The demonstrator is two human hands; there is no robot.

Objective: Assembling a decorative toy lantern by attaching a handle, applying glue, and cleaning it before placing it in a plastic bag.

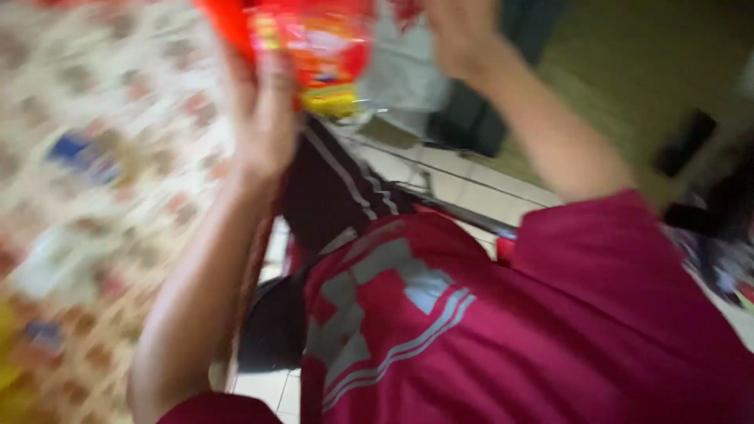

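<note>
Hands [267, 118] raised, gripping red packet [322, 39]

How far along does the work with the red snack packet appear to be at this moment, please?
Done: nothing can be told through the blur. In hand: the left hand holds the red and yellow packet up; the right hand is raised beside it. Left: the packet's opening is out of view, so its state is unclear.

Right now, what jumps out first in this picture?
A shiny red and yellow plastic packet at the top, gripped by the left hand. The right hand is raised beside it. Below, a dark red shirt with grey stripes fills the lower right, all blurred.
</note>
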